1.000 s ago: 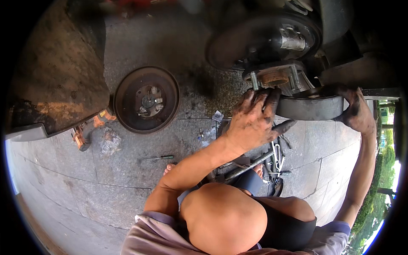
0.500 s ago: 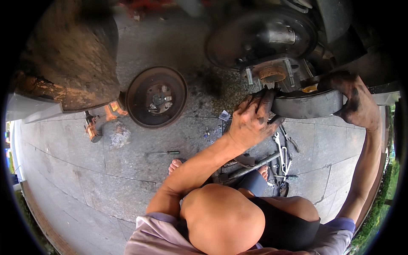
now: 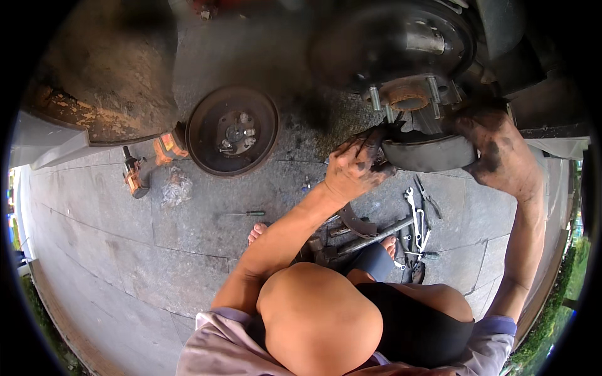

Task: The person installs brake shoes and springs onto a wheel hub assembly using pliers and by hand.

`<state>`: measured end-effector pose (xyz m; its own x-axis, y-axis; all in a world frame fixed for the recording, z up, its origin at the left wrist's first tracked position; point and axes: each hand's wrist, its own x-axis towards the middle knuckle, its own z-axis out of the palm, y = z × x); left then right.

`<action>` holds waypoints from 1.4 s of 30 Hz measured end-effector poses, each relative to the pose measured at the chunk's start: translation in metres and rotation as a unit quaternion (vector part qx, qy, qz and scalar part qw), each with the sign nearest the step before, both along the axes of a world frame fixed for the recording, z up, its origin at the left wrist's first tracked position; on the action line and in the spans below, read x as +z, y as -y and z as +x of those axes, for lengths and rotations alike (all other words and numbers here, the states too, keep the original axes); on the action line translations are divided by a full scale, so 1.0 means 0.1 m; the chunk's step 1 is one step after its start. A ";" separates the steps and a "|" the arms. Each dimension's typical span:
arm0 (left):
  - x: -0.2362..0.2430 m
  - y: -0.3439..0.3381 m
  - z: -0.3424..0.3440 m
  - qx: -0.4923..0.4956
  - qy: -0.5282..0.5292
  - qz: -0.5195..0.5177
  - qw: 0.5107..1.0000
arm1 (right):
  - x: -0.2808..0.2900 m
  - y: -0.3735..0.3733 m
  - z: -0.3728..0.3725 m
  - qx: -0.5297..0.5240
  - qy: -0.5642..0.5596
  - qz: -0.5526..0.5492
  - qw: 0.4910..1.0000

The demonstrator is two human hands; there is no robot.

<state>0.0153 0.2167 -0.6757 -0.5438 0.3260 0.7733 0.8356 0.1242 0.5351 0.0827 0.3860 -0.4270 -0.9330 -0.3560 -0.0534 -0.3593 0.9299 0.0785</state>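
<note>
A curved grey brake shoe is held up between my two hands, just below the wheel hub with its protruding studs. My left hand, dark with grease, closes round its left end. Around its right end, the blackened fingers of my right hand are wrapped. Part of the shoe's inner side is hidden by the fingers and shadow. Behind the hub is a dark round backing plate. Another curved brake shoe lies on the paving below my left hand.
A rusty brake drum lies to the left. Beside it are an orange cordless tool and a clear plastic bag. A screwdriver, a hammer, several spanners and pliers lie around my feet.
Both hands have moved left with the brake shoe, slightly away from the hub. The yellow part seen behind the shoe is out of sight now.
</note>
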 end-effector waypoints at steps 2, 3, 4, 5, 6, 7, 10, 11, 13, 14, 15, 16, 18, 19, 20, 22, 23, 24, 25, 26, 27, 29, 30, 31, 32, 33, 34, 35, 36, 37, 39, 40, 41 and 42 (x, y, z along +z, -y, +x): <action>-0.03 0.06 0.00 -0.015 0.029 -0.024 0.999 | 0.01 0.17 -0.04 0.047 0.001 0.000 0.999; -0.04 0.06 -0.03 -0.020 0.051 0.024 0.998 | 0.02 0.24 -0.08 0.050 0.003 0.017 0.999; -0.08 0.07 -0.05 -0.016 0.031 0.014 0.999 | 0.01 0.31 -0.10 0.039 0.006 0.025 0.999; -0.16 0.09 -0.07 -0.011 0.012 0.003 1.000 | -0.01 0.37 -0.13 0.027 0.010 0.033 0.999; -0.23 0.12 -0.11 -0.012 0.015 0.006 1.000 | -0.04 0.45 -0.16 0.017 0.013 0.040 0.999; -0.26 0.12 -0.16 -0.015 0.016 0.013 1.000 | -0.05 0.52 -0.20 0.028 -0.002 0.035 0.999; -0.37 0.11 -0.36 -0.049 0.076 0.048 0.995 | -0.13 0.66 -0.32 0.003 0.024 0.078 0.997; -0.41 0.10 -0.41 -0.067 0.087 0.042 0.993 | -0.14 0.71 -0.34 -0.011 0.035 0.087 0.996; -0.39 0.10 -0.46 -0.111 0.144 0.090 0.979 | -0.16 0.84 -0.42 -0.012 0.018 0.069 0.997; -0.34 0.13 -0.48 -0.127 0.175 0.102 0.971 | -0.17 0.92 -0.46 -0.036 0.044 0.089 0.994; -0.30 0.16 -0.51 -0.143 0.206 0.113 0.961 | -0.18 1.01 -0.50 -0.059 0.070 0.109 0.990; -0.25 0.19 -0.54 -0.164 0.233 0.126 0.950 | -0.16 1.09 -0.52 -0.087 0.093 0.131 0.983; -0.37 0.18 -0.64 -0.204 0.298 0.127 0.924 | -0.21 1.16 -0.61 0.000 0.012 0.106 0.994; -0.43 0.19 -0.62 -0.221 0.339 0.127 0.906 | -0.25 1.23 -0.68 0.029 -0.004 0.100 0.995; -0.40 0.22 -0.62 -0.211 0.343 0.103 0.909 | -0.27 1.27 -0.75 0.058 -0.022 0.091 0.994; -0.35 0.31 -0.64 -0.185 0.348 0.053 0.918 | -0.29 1.44 -0.99 0.024 0.089 0.148 0.985; -0.35 0.31 -0.63 -0.191 0.300 0.131 0.925 | -0.30 1.51 -1.07 0.005 0.141 0.176 0.974; -0.37 0.34 -0.63 -0.173 0.313 0.116 0.926 | -0.32 1.57 -1.13 0.003 0.141 0.186 0.972; -0.35 0.44 -0.65 -0.153 0.327 0.101 0.927 | -0.36 1.64 -1.20 0.003 0.142 0.196 0.970; -0.22 0.53 -0.66 -0.134 0.338 0.084 0.928 | -0.38 1.66 -1.24 0.002 0.141 0.204 0.969; -0.07 0.57 -0.66 -0.125 0.333 0.156 0.922 | -0.37 1.63 -1.24 0.035 0.097 0.178 0.979; 0.13 0.60 -0.76 -0.080 0.256 0.164 0.949 | -0.27 1.50 -1.19 0.095 -0.001 0.127 0.987; 0.16 0.59 -0.81 -0.057 0.217 0.169 0.960 | -0.24 1.46 -1.19 0.125 -0.050 0.101 0.986; 0.18 0.59 -0.93 -0.033 0.140 0.135 0.980 | -0.22 1.50 -1.29 0.082 0.016 0.158 0.984; 0.23 0.57 -1.01 -0.007 0.066 0.108 0.992 | -0.25 1.49 -1.38 0.078 0.038 0.184 0.979; 0.27 0.57 -1.09 -0.015 0.053 0.098 0.994 | -0.28 1.48 -1.46 0.073 0.061 0.210 0.973; 0.36 0.50 -1.09 -0.034 0.048 0.093 0.994 | -0.31 1.40 -1.48 0.060 0.093 0.240 0.965; 0.49 0.45 -1.07 -0.035 0.065 0.156 0.985 | -0.26 1.30 -1.51 0.085 0.096 0.223 0.966; 0.48 0.38 -1.07 0.002 0.026 0.145 0.989 | -0.24 1.22 -1.52 0.093 0.091 0.224 0.966; 0.41 0.30 -1.08 0.039 -0.014 0.133 0.990 | -0.22 1.15 -1.51 0.095 0.079 0.217 0.968; 0.20 0.26 -1.19 0.126 -0.108 0.088 0.982 | -0.18 1.13 -1.54 0.107 0.032 0.190 0.975; 0.19 0.21 -1.16 0.146 -0.106 0.078 0.980 | -0.12 1.12 -1.47 0.105 0.005 0.176 0.979; 0.18 0.16 -1.11 0.166 -0.103 0.070 0.978 | -0.06 1.11 -1.37 0.102 -0.028 0.161 0.981; 0.17 0.09 -1.08 0.184 -0.100 0.063 0.976 | 0.05 1.09 -1.25 0.097 -0.060 0.147 0.983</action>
<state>-0.0925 0.2073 -0.6591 -0.4408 0.0332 0.8970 0.8360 0.3789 0.3968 -0.0427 0.2769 -0.4223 -0.8545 -0.5141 -0.0740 -0.4999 0.7754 0.3857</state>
